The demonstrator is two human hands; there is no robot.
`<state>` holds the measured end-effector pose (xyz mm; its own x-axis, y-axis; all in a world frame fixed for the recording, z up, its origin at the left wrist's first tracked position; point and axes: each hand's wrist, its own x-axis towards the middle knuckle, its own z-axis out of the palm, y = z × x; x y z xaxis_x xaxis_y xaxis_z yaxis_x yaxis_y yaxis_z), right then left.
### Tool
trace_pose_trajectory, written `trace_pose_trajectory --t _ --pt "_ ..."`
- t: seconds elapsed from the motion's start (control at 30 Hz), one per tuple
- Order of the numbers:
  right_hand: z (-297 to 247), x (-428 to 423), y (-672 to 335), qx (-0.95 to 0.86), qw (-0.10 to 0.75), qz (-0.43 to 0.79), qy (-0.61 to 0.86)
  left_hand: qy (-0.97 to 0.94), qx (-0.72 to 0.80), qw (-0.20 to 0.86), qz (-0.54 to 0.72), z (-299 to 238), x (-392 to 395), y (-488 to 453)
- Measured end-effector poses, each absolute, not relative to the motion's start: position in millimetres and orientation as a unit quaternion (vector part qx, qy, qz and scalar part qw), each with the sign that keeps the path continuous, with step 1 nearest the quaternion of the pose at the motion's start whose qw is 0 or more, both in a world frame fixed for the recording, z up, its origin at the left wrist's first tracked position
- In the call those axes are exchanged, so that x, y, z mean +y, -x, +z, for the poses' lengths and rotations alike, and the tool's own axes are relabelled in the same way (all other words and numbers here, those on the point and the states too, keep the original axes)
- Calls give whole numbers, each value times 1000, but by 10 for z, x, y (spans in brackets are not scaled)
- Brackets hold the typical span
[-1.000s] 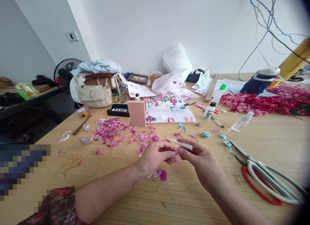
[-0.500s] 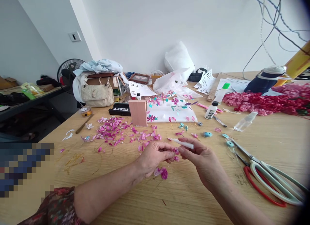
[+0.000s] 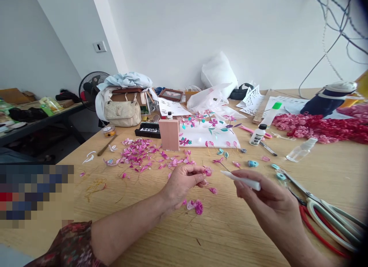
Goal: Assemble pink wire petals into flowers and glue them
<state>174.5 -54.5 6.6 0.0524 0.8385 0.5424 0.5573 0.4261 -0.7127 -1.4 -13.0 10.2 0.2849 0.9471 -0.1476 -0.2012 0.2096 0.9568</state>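
Note:
Between the thumb and fingers of my left hand (image 3: 185,182) is a small pink flower (image 3: 207,171). Another small pink bloom (image 3: 212,190) shows just below those fingers; whether it is joined to the first I cannot tell. My right hand (image 3: 263,196) is closed around a white glue tube (image 3: 244,181) with a narrow tip pointing left toward the flower, a gap apart from it. Under my left wrist, a dark pink pleated flower (image 3: 198,207) lies on the table with a paler petal (image 3: 190,205) beside it. A heap of pink petals (image 3: 140,152) spreads beyond my left hand.
A wooden block (image 3: 169,134) stands mid-table before a white sheet (image 3: 198,136) with pink flowers. Large scissors (image 3: 319,209) lie right of my right hand. A black-capped bottle (image 3: 258,135), a spray bottle (image 3: 301,150) and a thread spool (image 3: 253,163) are farther back.
My right hand has drawn away to the right with the glue tube, opening a gap from the flower. My left hand still holds the flower. The view has shifted slightly left.

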Motion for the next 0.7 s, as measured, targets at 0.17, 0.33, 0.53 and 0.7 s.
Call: trace_pose_trajectory --t 0.17,0.33,0.53,0.7 --pt "85 -579 -1647 -754 446 52 480 -454 404 659 443 101 -142 1" --pt "65 -544 -1603 -759 443 73 471 -456 390 669 440 102 -160 -13" --pt "59 -532 -1598 -750 455 105 469 -462 382 671 437 115 -171 -18" --pt "38 -506 -1587 -745 443 139 478 -467 380 671 432 114 -174 -10"
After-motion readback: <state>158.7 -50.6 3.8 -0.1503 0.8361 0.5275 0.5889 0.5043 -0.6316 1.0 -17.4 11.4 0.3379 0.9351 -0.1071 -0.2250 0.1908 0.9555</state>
